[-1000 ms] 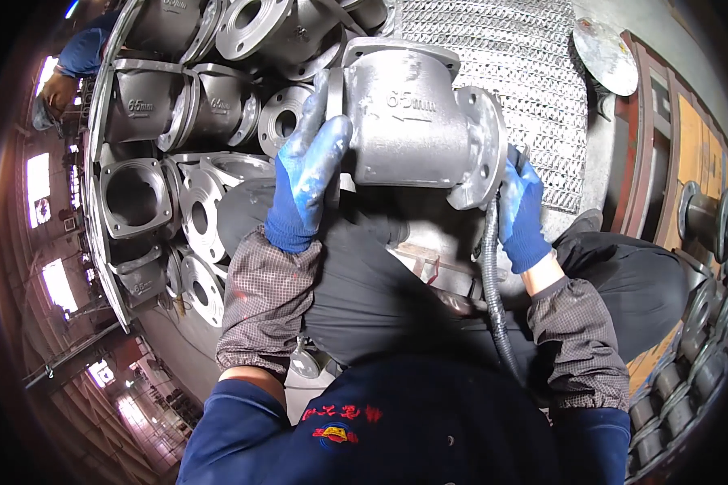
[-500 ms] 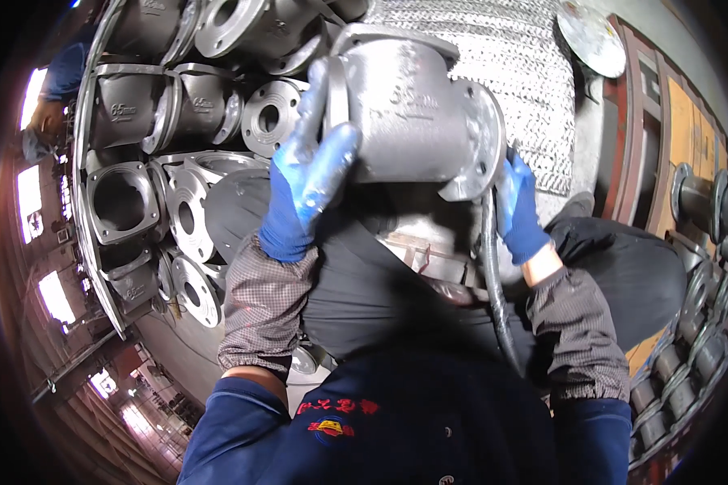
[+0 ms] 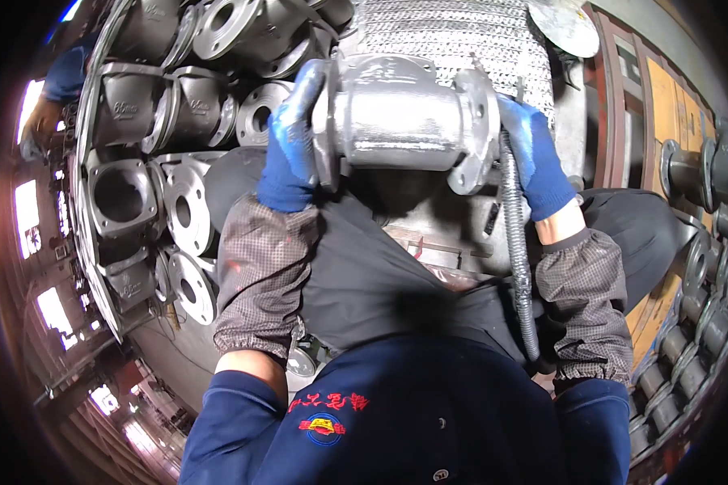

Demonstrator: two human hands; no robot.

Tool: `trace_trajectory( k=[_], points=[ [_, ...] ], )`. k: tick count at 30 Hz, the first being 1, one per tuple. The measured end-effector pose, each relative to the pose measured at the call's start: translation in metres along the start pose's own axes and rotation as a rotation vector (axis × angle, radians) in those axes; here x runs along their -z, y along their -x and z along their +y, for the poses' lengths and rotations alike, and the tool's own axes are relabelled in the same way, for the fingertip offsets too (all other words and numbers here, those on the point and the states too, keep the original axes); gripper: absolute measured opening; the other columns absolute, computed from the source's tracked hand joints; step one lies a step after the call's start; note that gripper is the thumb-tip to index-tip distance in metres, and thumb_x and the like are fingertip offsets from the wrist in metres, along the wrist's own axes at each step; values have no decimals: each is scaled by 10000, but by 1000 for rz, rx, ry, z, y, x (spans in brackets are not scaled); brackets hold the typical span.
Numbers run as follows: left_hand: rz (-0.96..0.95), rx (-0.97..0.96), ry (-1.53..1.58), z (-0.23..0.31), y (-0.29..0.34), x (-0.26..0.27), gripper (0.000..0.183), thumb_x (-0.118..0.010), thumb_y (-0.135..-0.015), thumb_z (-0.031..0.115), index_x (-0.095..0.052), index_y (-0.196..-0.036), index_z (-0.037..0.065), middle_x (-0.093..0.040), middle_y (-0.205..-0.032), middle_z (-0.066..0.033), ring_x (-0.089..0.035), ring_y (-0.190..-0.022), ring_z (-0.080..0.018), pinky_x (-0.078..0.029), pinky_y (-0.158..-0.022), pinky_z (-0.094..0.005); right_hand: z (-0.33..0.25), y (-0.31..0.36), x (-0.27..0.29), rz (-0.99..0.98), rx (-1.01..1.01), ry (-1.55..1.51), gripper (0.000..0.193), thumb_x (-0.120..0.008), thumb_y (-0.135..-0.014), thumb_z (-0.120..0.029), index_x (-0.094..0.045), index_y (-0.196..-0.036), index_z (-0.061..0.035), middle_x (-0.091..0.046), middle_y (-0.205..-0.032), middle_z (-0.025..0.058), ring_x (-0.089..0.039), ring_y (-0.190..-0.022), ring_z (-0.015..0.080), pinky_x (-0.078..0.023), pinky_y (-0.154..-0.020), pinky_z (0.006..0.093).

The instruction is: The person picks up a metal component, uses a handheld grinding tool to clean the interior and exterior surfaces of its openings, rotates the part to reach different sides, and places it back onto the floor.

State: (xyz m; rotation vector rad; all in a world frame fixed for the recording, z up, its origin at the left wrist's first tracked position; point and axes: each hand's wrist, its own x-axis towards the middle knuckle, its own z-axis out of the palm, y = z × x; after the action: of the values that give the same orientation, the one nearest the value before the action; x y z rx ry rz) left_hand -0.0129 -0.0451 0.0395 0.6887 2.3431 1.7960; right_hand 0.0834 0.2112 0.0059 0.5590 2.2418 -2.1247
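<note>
A grey cast-metal valve body (image 3: 404,125) with round flanges is held level in front of me, its smooth curved side toward me. My left hand (image 3: 294,129), in a blue coated glove, is closed on the left flange, thumb and palm against its outer side. On the right flange, my right hand (image 3: 534,145) in a matching glove presses from outside, its fingertips partly hidden behind the rim. A ribbed metal-grey hose (image 3: 516,242) runs from beside the right palm down to my lap. Whether that palm also grips the hose's upper end cannot be seen.
Similar flanged castings (image 3: 125,202) are stacked in a metal-edged bin at left. Behind the held casting lies a bright, rough-textured surface (image 3: 461,32). A round pale disc (image 3: 565,31) stands near a red-brown frame (image 3: 611,105). More castings (image 3: 687,356) line the right side.
The valve body has rolled between my hands: its square-flanged, marked opening has turned away, and the smooth side now faces me. The right hand and hose have shifted slightly right.
</note>
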Motion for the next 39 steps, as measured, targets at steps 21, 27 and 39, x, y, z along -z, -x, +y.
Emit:
trace_trajectory(
  k=[21, 27, 39],
  points=[
    [207, 570, 791, 36, -25, -31, 375, -482, -969, 212, -468, -1293, 23, -537, -1243, -123, -528, -1151, -213, -439, -994, -340, -67, 40, -3, 236, 75, -149, 307, -523, -928, -141, -518, -1175, 41, -668, -840, 95, -508, -490, 64, -435, -453, 199],
    [189, 473, 831, 31, -26, -37, 404, -481, -969, 244, -454, -1302, 17, -529, -1264, -129, -531, -1150, -221, -442, -995, -359, -68, 106, -62, -292, -270, -443, 372, -489, -941, -125, -465, -1280, 25, -651, -795, 63, -497, -473, 54, -412, -448, 183],
    [155, 431, 923, 4, -28, -34, 333, -498, -960, 295, -567, -1152, 33, -626, -1009, -80, -623, -880, -147, -540, -786, -272, -69, 112, -108, -185, -365, -518, 409, -425, -951, -193, -472, -1272, 57, -687, -810, 134, -532, -469, 91, -414, -423, 209]
  ],
)
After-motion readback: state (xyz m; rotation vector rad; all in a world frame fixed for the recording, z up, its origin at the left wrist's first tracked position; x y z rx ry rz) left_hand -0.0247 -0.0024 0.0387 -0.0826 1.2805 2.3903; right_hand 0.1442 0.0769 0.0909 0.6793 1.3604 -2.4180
